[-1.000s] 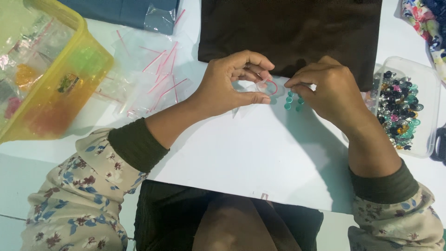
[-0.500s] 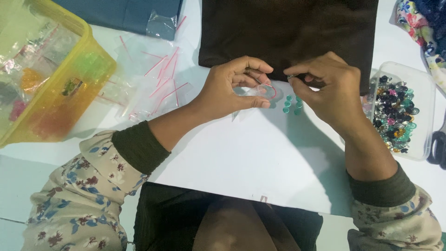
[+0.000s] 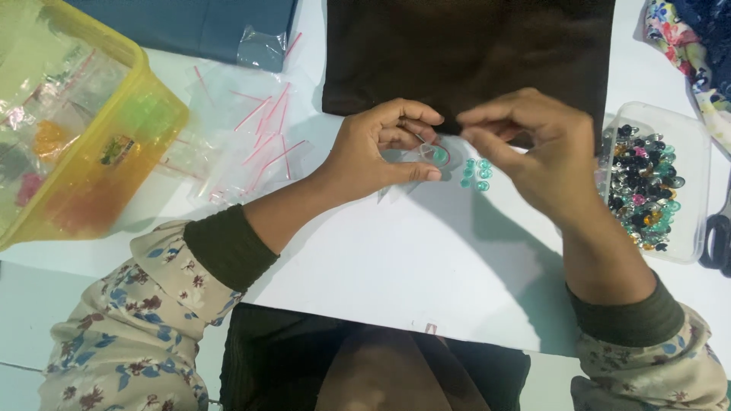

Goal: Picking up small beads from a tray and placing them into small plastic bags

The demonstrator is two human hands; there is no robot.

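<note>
Our left hand [image 3: 381,148] pinches a small clear bag [image 3: 426,156] between thumb and curled fingers, its mouth turned right; one green gem [image 3: 439,155] shows inside it. Our right hand [image 3: 541,152] hovers just right of the bag's mouth, thumb and forefinger closed tip to tip; whether they grip a gem we cannot tell. The loose green gems [image 3: 476,173] lie on the white counter [image 3: 365,259] just below and between both hands, nearer the right one, so the bag sits left of the picking hand. Both forearms come in from the near edge, wrists bent inward. Behind the hands lies a dark cloth [image 3: 472,53] at the far edge. A clear tray [image 3: 685,137] of mixed gems sits at the right edge, spare bags [image 3: 244,129] and a yellow tub [image 3: 164,114] at the left.
</note>
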